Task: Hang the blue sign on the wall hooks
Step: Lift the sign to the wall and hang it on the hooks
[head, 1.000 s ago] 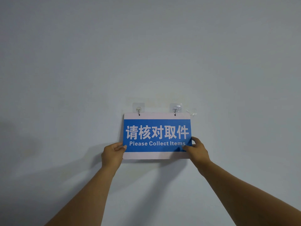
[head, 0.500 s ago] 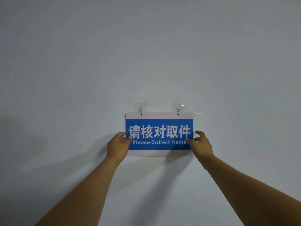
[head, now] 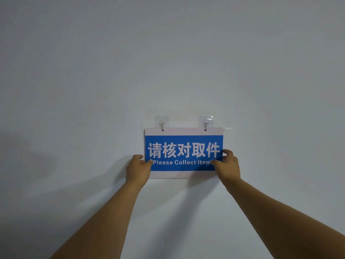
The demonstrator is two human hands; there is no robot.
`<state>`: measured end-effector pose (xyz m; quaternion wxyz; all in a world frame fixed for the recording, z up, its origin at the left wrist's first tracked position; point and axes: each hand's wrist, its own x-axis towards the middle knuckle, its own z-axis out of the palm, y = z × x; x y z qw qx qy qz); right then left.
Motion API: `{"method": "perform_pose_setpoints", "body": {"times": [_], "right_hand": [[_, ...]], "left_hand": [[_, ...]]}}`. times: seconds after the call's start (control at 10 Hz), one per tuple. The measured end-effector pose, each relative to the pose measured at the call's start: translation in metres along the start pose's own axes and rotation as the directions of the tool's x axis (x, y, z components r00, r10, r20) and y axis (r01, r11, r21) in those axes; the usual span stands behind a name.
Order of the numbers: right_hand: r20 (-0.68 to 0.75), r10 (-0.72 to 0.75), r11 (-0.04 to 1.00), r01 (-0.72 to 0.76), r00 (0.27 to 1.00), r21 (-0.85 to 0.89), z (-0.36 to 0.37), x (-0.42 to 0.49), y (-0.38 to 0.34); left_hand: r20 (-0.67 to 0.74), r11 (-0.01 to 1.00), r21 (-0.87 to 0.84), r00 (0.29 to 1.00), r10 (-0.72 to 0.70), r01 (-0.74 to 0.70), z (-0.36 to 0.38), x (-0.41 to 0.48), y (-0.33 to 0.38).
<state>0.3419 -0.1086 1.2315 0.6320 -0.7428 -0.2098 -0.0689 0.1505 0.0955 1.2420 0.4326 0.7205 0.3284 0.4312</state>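
The blue sign [head: 183,144], with white borders and white lettering, lies flat against the pale wall. Its two top holes sit right at the tips of the left hook [head: 161,124] and the right hook [head: 205,123], both clear adhesive hooks. My left hand [head: 138,170] pinches the sign's lower left edge, thumb on the front. At the lower right edge my right hand [head: 228,166] grips it, thumb over the end of the English text.
A scrap of clear adhesive film [head: 225,127] clings to the wall just right of the right hook. Elsewhere there is only the plain wall [head: 168,62], crossed by the shadows of my arms at the lower left.
The sign has risen a little against the wall, so its top holes now meet the hooks. Both hands moved up with it and kept their hold.
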Motion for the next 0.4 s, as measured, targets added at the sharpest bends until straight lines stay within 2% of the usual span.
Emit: {"method": "perform_pose_setpoints", "body": {"times": [0.4], "right_hand": [[0.004,0.023,1.000,-0.023,1.000,0.015,-0.0035,0.0033,0.0023]], "left_hand": [[0.006,0.997,-0.071,0.999,-0.041,0.041,-0.0008,-0.0046,-0.0065]]}}
